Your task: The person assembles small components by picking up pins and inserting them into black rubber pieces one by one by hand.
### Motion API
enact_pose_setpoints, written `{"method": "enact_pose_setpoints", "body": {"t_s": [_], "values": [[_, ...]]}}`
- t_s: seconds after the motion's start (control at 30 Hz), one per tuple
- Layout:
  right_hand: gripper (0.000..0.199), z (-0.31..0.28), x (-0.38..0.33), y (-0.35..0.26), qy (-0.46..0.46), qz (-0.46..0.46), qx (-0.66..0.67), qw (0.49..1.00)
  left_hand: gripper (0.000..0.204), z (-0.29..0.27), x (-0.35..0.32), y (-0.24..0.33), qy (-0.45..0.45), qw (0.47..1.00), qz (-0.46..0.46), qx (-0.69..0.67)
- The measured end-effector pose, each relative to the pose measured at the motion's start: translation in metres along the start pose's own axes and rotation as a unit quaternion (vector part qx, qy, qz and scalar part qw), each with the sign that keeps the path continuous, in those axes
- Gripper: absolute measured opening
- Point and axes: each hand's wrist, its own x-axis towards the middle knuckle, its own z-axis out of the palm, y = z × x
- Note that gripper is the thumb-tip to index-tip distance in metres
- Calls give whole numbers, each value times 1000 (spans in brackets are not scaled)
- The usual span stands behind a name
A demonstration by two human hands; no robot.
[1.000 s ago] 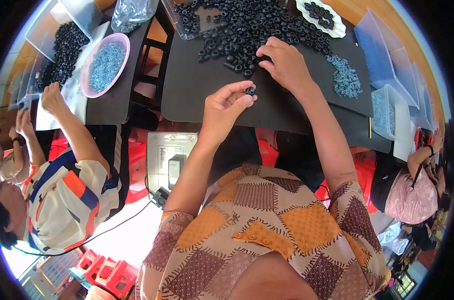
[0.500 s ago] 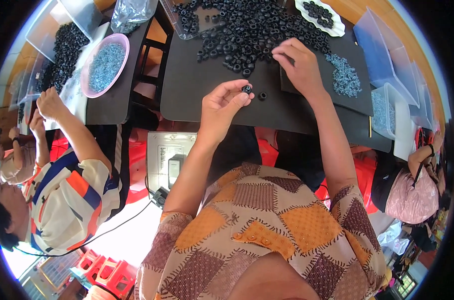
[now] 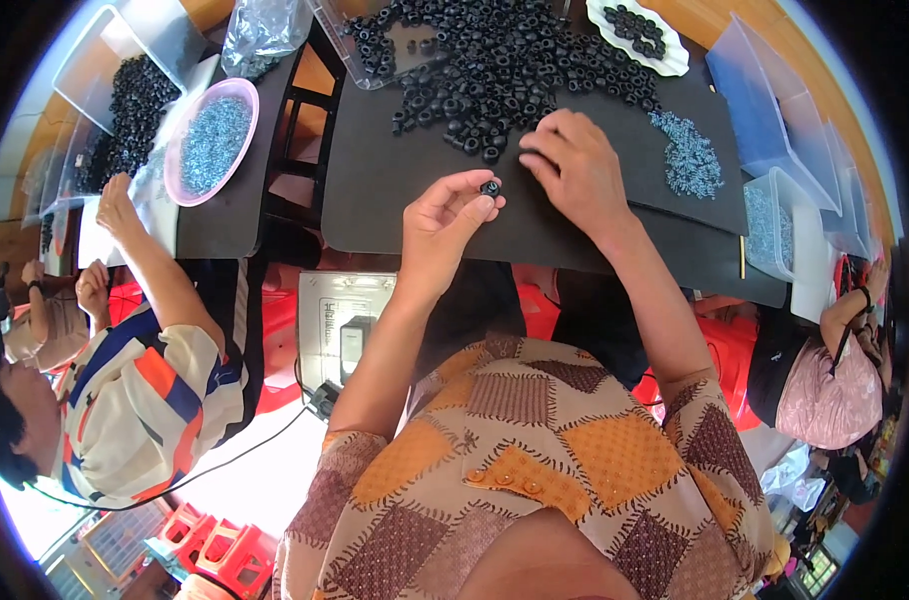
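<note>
Between the thumb and fingers of my left hand (image 3: pixel 447 225) is a small black ring-shaped part (image 3: pixel 490 188), raised over the near side of the dark table (image 3: pixel 365 185). To its right, my right hand (image 3: pixel 580 175) hovers with thumb and fingertips drawn together; whether something small sits between them is hard to make out. Just beyond both hands spreads a large heap of similar black parts (image 3: pixel 485 85). A pile of small, pale blue clear pieces (image 3: pixel 690 155) lies to the right of my right hand, on a dark board (image 3: pixel 640 165).
A scalloped white plate (image 3: pixel 678 62) at the far right bears black parts. Clear plastic bins (image 3: pixel 770 110) line the right edge. On the left, a co-worker (image 3: pixel 155 400) sits at another table with a pink basin (image 3: pixel 250 135) of blue pieces and a bin of black parts (image 3: pixel 140 100).
My right hand has come back from the heap, nearer to me and slightly left. The single black part seen on the table between my hands no longer shows. My left hand is almost still.
</note>
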Motion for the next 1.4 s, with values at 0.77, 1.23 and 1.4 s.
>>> {"method": "enact_pose_setpoints", "body": {"t_s": [0.77,1.23,1.4], "values": [[13,-13,6,-9,-100,92,130,982,24,-4,3,-2,-14,1000,-8,-23],[15,-13,-4,-13,-123,104,144,976,26,-2,0,2,20,998,-15,-49],[11,-2,-9,-16,-147,78,103,981,27,-2,2,-3,8,998,2,-62]]}}
